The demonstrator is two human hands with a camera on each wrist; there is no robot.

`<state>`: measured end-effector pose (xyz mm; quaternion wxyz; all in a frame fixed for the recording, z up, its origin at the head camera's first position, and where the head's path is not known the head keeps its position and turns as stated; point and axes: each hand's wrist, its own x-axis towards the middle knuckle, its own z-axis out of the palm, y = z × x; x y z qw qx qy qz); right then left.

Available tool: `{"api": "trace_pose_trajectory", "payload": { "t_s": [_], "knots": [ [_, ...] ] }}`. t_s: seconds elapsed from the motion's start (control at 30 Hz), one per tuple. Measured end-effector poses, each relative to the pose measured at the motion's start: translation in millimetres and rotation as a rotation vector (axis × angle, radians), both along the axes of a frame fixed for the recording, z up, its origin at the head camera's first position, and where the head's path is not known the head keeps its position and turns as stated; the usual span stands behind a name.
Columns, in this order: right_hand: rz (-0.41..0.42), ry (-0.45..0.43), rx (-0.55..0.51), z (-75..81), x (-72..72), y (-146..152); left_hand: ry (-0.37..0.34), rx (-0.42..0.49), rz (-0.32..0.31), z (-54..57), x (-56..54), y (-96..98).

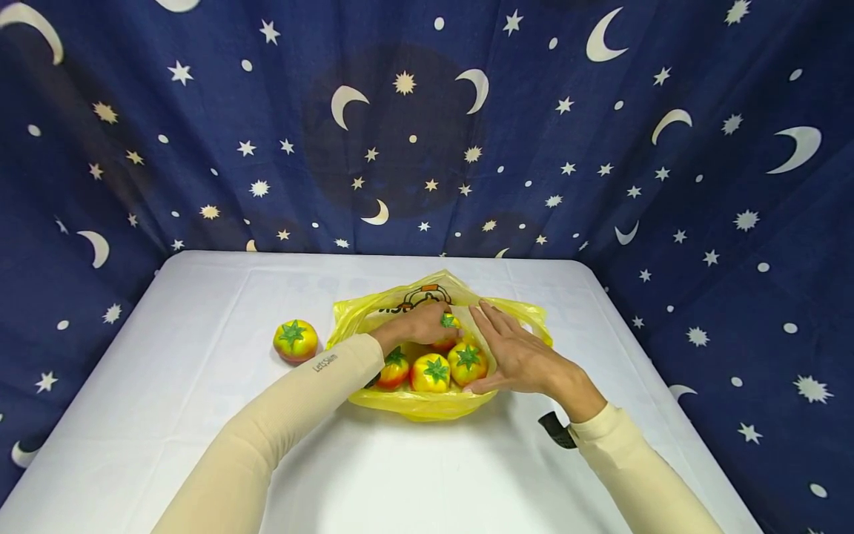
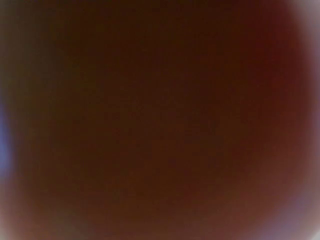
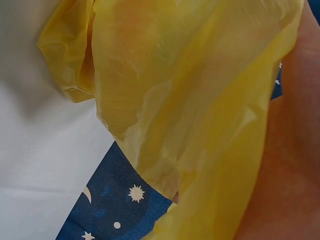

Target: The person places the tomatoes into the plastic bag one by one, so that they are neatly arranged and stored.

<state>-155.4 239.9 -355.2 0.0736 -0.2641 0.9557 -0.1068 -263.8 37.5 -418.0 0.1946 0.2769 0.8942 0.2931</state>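
A yellow plastic bag lies mouth-up on the table, with several red-and-yellow tomatoes with green star-shaped tops inside. My left hand reaches into it from the left, fingers curled round one tomato at the back. Along the bag's right side, my right hand has its fingers stretched out, pressing against the rim. The right wrist view shows the bag's yellow film hanging beside the palm. Something close and dark red-brown fills the left wrist view, all blurred.
One more tomato sits outside the bag, to its left, by the left forearm. A white cloth covers the table. Behind and at both sides hangs a dark blue curtain with moons and stars.
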Motion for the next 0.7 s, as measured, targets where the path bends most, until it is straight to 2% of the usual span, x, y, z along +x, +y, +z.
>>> {"api": "trace_pose_trajectory", "payload": {
  "t_s": [0.37, 0.53, 0.7],
  "knots": [
    [0.007, 0.001, 0.008, -1.8, 1.0, 0, 0.018, -0.038, 0.006, 7.0, 5.9, -0.8],
    [0.005, -0.011, 0.005, -0.8, 0.7, -2, 0.034, -0.047, 0.015, 16.8, 10.1, -2.2],
    [0.006, -0.018, 0.002, -0.6, -0.6, -2, 0.049, -0.039, -0.012, 30.3, 14.3, -6.4]
  ]
}}
